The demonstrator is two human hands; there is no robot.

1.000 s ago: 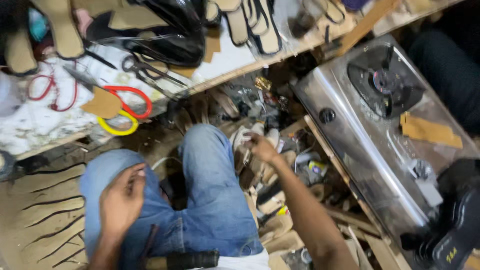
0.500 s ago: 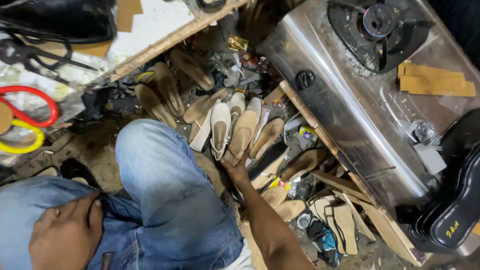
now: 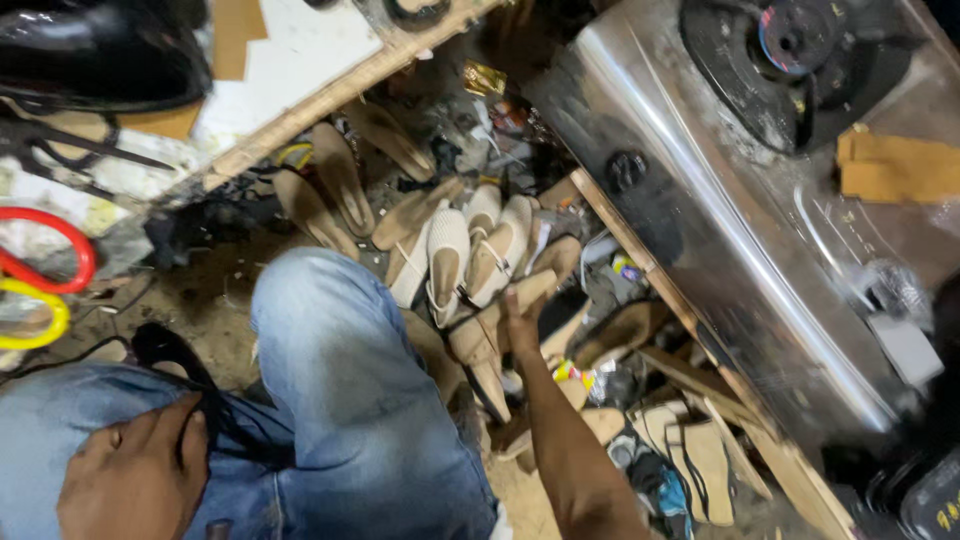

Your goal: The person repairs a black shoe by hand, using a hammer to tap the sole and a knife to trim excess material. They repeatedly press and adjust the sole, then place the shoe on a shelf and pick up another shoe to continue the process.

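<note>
Underfoot, littered floor (image 3: 200,300) beside stove (image 3: 760,250)

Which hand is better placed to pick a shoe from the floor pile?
Probably the right hand: it already touches the tan pointed flat shoe in the pile. The left hand rests on the blue-jeaned thigh.

The person's left hand (image 3: 135,480) rests on the left thigh of the blue denim jeans (image 3: 350,400), at the lower left. The right hand (image 3: 520,325) reaches down to the right of the raised knee and touches a tan flat shoe sole (image 3: 485,335) in a heap on the floor. Just behind it lie cream woven slip-on shoes (image 3: 450,260), side by side. The steel gas stove (image 3: 760,200) stands to the right of the heap. The pale wooden board (image 3: 300,70) runs behind it, upper left, with red and yellow looped handles (image 3: 45,275) at the far left edge.
</note>
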